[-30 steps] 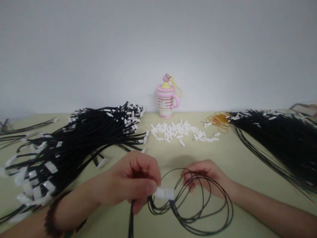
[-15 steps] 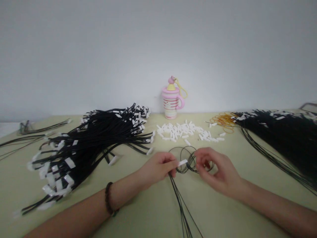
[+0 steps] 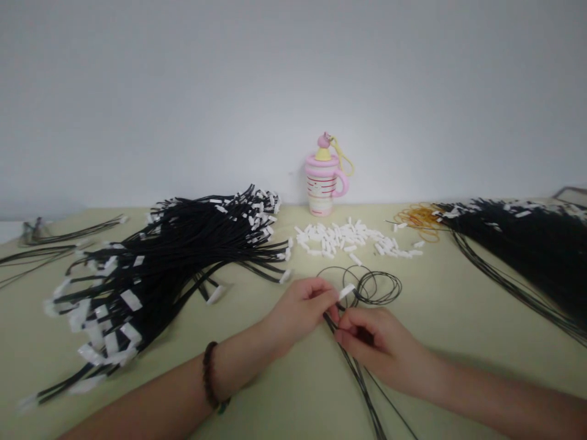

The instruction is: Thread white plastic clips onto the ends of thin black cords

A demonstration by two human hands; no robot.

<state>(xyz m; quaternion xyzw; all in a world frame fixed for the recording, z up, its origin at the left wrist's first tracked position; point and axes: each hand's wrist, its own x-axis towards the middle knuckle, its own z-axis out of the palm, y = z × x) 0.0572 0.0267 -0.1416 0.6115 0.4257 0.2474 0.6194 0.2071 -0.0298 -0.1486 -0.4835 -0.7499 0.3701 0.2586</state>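
Observation:
My left hand pinches a small white connector at the end of a thin black wire bundle. The wire's coiled loops lie on the table just beyond the connector. My right hand is closed around the same black wires just below the connector, touching my left fingertips. A dark bead bracelet sits on my left wrist.
A big heap of black wires with white tags fills the left of the pale green table. Another black wire heap lies at the right. Loose white connectors, orange rubber bands and a pink cup stand at the back.
My right hand has moved from the coil back toward me and closed on the wires below the connector. My left hand stays pinched on the connector, barely shifted.

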